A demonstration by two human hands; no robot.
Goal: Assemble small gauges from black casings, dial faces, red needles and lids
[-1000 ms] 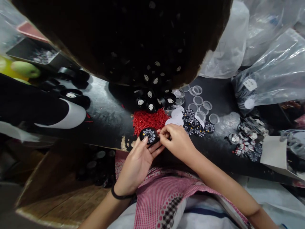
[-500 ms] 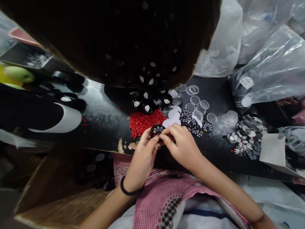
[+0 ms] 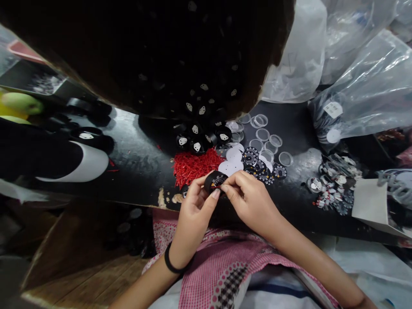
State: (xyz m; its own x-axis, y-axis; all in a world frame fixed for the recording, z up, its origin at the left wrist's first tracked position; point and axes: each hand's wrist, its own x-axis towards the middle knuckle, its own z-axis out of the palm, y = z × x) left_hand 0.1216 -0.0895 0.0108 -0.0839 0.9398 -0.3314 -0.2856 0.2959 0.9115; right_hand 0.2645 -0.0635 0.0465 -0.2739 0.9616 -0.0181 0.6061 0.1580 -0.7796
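My left hand (image 3: pixel 196 214) grips a round black gauge (image 3: pixel 215 180) with a printed dial, its thumb on the near rim. At the gauge's right edge, my right hand (image 3: pixel 249 197) pinches a small red piece (image 3: pixel 222 186) against the dial; it looks like a needle, partly hidden by the fingertips. Just beyond the hands lies a heap of red needles (image 3: pixel 196 165). Right of it are white discs (image 3: pixel 232 161) and black printed dials (image 3: pixel 252 156), with clear rings (image 3: pixel 262 135) behind them. Black round housings (image 3: pixel 197 145) sit behind the red heap.
A large dark container (image 3: pixel 154 64) overhangs the back of the black table (image 3: pixel 135 180). Plastic bags (image 3: pixel 370 86) stand at the right, near a pile of small parts (image 3: pixel 337 182) and a white box (image 3: pixel 370 206). A black and white cylinder (image 3: pixel 93 161) lies at the left.
The gauge has tilted in my left hand, so its black side wall shows more. My right hand has shifted slightly right and stays at the dial with the red piece.
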